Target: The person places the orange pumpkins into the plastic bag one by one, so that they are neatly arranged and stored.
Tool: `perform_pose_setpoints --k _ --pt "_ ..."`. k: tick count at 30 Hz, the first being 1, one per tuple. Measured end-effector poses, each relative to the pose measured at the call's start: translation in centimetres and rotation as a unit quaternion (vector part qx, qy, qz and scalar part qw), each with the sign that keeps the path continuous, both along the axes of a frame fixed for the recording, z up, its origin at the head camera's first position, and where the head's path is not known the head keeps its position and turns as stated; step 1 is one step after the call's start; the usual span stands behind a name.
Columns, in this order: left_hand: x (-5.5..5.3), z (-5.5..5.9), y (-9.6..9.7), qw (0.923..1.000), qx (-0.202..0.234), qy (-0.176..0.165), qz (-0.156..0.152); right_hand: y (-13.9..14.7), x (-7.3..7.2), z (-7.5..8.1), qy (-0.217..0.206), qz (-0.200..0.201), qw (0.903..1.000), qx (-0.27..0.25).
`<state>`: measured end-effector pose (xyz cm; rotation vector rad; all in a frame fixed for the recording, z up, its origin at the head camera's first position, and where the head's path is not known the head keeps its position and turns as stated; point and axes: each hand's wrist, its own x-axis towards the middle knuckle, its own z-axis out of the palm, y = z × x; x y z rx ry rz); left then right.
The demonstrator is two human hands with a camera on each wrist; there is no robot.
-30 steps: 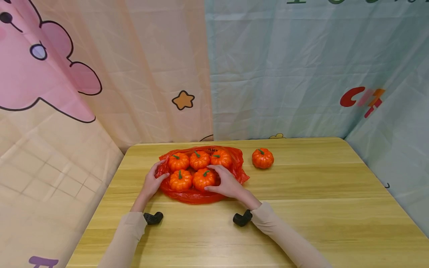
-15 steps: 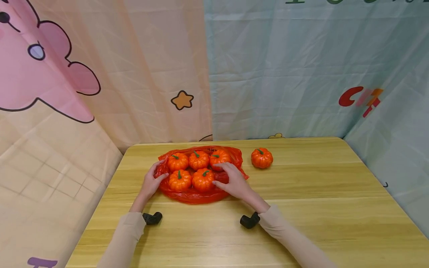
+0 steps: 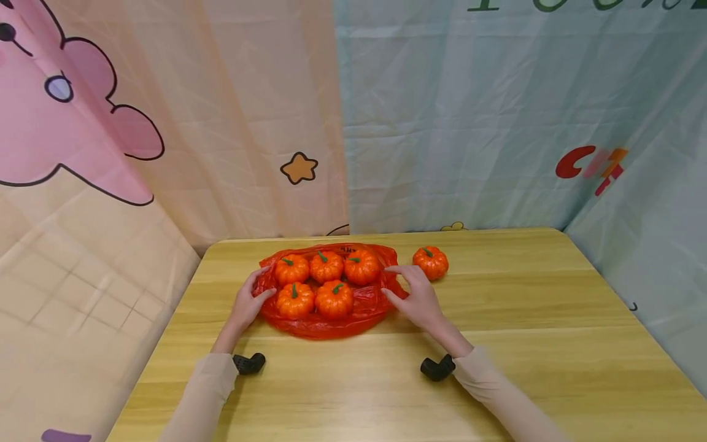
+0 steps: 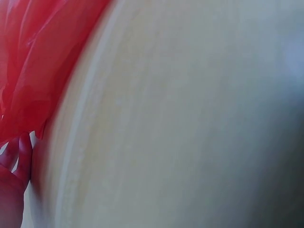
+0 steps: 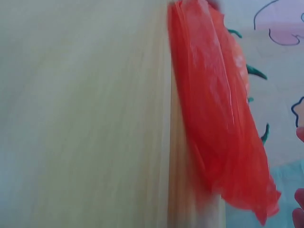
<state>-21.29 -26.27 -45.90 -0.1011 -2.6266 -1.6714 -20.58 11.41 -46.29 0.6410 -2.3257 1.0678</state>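
A red plastic bag (image 3: 326, 330) lies spread on the table, its mouth facing up. Several small orange pumpkins with green stems, among them a front one (image 3: 334, 299), sit inside it. My left hand (image 3: 247, 304) holds the bag's left edge; in the left wrist view its fingers (image 4: 23, 156) meet the red plastic. At the bag's right edge is my right hand (image 3: 418, 298), thumb and fingers apart with nothing between them. Just beyond its knuckles, outside the bag, stands a single pumpkin (image 3: 431, 263). The right wrist view catches only fingertips at its edge.
The wooden table (image 3: 530, 331) has rounded far corners. Printed curtains (image 3: 486, 123) hang behind it and at both sides. A black wrist-worn device (image 3: 250, 364) sits at the left cuff, another black device (image 3: 438, 368) at the right.
My right hand has drawn away from the front right pumpkin in the bag and moved right towards the lone pumpkin. The left hand keeps its place at the bag's left edge.
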Motion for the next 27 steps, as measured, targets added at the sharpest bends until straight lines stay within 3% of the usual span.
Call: perform_pose_setpoints --k 2,13,17,22,27 --pt "0.3 0.5 0.2 1.0 -0.002 0.001 0.0 0.9 0.1 -0.1 0.014 -0.015 0.9998 -0.005" --pt "0.4 0.7 0.3 1.0 -0.01 0.001 0.001 5.4 -0.2 -0.8 0.037 -0.077 0.996 -0.025" --pt "0.1 0.4 0.1 1.0 -0.003 -0.002 -0.003 6.6 -0.1 -1.0 0.01 -0.095 0.9941 -0.052" --pt "-0.9 -1.3 -0.7 1.0 0.004 -0.005 -0.001 7.6 -0.2 -1.1 -0.042 -0.109 0.9891 -0.09" --pt "-1.5 -2.6 -1.2 0.9999 -0.01 0.012 0.005 8.3 -0.7 -1.3 -0.108 -0.117 0.9809 -0.112"
